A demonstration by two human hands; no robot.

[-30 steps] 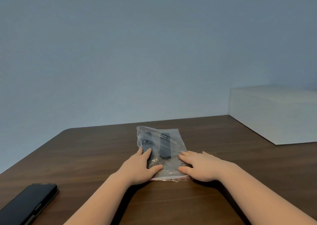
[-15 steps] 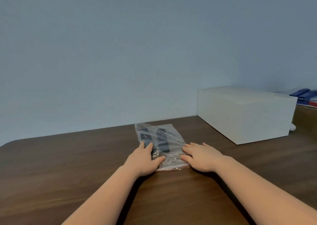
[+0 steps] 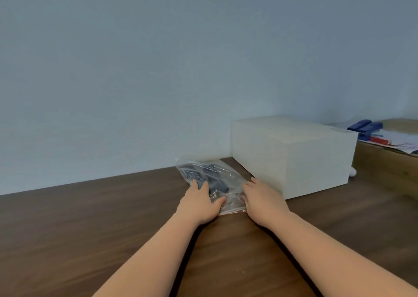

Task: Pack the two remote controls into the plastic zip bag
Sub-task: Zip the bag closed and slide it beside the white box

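A clear plastic zip bag [image 3: 233, 179] lies on the dark wooden table [image 3: 90, 224], its red-lined zip edge towards me. Two dark remote controls [image 3: 214, 180] show through the plastic, side by side inside the bag. My left hand [image 3: 199, 204] rests on the bag's near left part, fingers over one remote and thumb on the zip edge. My right hand [image 3: 262, 201] presses on the bag's near right corner, fingers spread flat. The bag's far end is crumpled and slightly raised.
A large white box [image 3: 291, 156] stands just right of the bag, almost touching it. Behind it, a lighter wooden surface holds blue objects [image 3: 364, 126] and papers [image 3: 393, 140]. A grey-blue wall runs along the table's far edge.
The view has swung to the right: the phone at the left has left the frame and the white box is now fully seen. Bag and hands now sit closer to the box.
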